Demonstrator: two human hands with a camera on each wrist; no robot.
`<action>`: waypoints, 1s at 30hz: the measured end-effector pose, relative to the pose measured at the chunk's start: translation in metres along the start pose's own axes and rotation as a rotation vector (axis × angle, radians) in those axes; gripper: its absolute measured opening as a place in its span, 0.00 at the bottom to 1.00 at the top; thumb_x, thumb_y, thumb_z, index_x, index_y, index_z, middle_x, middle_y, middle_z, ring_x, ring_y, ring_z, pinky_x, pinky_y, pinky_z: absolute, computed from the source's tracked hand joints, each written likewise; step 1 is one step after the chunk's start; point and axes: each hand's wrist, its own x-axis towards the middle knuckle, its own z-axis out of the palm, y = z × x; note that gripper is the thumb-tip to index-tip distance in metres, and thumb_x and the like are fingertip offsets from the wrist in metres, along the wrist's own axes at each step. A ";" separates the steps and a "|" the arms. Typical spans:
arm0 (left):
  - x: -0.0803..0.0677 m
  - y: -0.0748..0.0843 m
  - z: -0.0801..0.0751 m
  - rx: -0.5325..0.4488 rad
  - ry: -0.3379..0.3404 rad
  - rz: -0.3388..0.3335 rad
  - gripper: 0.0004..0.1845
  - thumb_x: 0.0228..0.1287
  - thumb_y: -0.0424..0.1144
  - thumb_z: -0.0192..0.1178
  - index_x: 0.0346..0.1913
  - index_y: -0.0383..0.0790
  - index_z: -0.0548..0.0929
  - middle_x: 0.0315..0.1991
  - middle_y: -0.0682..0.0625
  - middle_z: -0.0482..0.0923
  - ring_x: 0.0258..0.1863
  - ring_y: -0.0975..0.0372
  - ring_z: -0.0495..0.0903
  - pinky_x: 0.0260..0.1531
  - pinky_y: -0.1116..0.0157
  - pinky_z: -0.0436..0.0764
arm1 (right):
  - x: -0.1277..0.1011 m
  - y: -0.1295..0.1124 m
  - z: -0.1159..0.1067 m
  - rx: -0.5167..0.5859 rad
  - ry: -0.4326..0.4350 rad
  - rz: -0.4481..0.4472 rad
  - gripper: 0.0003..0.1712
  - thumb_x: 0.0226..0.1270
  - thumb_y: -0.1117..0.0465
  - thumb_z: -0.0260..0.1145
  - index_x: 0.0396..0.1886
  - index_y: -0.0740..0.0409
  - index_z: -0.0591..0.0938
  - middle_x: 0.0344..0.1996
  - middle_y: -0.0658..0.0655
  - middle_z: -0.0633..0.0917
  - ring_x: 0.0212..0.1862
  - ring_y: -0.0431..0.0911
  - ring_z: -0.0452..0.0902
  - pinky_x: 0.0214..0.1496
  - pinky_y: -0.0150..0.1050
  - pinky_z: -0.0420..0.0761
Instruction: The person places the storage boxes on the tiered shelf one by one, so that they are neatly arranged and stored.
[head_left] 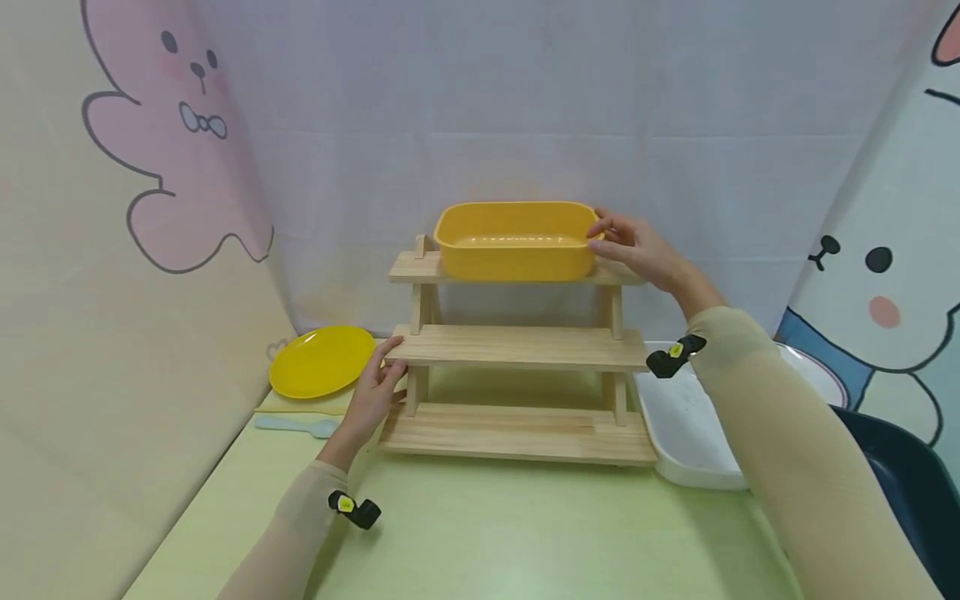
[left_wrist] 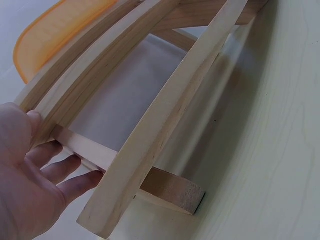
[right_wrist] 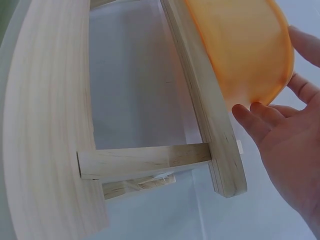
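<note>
Head view: left hand [head_left: 372,393] rests with relaxed fingers on the wooden rack [head_left: 517,348] at its middle shelf end; right hand [head_left: 637,250] touches the yellow tub [head_left: 516,240] on the top shelf. Yellow plate [head_left: 321,360] lies beyond the left hand.
Left wrist: fingers [left_wrist: 60,170] spread straight under the shelf.
Right wrist: fingertips [right_wrist: 257,117] curve against the tub's end wall, nothing pinched.

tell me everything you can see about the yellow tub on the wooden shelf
The yellow tub is a rounded-rectangular basin with a rolled rim and smooth, glossy walls that look like plastic. It appears empty. It stands upright, long side toward the camera, on the top tier of the three-tier wooden shelf, roughly centred. The right hand touches its right end at the rim, thumb against the side wall; how firm the grip is cannot be told. The left hand is not on it, resting at the middle tier's left end.
</note>
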 end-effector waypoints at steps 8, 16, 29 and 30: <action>0.001 -0.001 0.001 0.001 -0.003 0.001 0.28 0.78 0.51 0.50 0.76 0.54 0.60 0.72 0.36 0.61 0.70 0.43 0.64 0.56 0.39 0.73 | 0.000 0.001 -0.001 0.013 0.002 0.014 0.19 0.72 0.54 0.64 0.50 0.64 0.75 0.79 0.57 0.55 0.76 0.58 0.53 0.75 0.57 0.56; 0.001 -0.001 0.003 -0.003 -0.009 0.004 0.28 0.80 0.49 0.48 0.77 0.51 0.58 0.72 0.34 0.61 0.71 0.41 0.63 0.56 0.38 0.73 | -0.001 0.002 0.000 0.008 0.008 0.023 0.18 0.72 0.54 0.64 0.49 0.64 0.74 0.79 0.56 0.54 0.77 0.57 0.51 0.75 0.55 0.56; -0.001 0.003 0.002 0.022 0.003 -0.002 0.28 0.78 0.53 0.50 0.76 0.55 0.60 0.72 0.37 0.61 0.70 0.43 0.65 0.55 0.40 0.75 | -0.009 0.002 -0.007 0.061 0.048 -0.010 0.29 0.71 0.55 0.63 0.64 0.69 0.72 0.80 0.56 0.52 0.78 0.56 0.49 0.75 0.63 0.48; -0.001 0.003 0.002 0.025 0.005 -0.002 0.28 0.78 0.53 0.50 0.76 0.55 0.60 0.72 0.37 0.61 0.70 0.43 0.65 0.55 0.40 0.75 | -0.011 0.002 -0.009 0.071 0.065 -0.019 0.29 0.71 0.56 0.63 0.65 0.68 0.73 0.80 0.56 0.52 0.78 0.56 0.49 0.75 0.64 0.47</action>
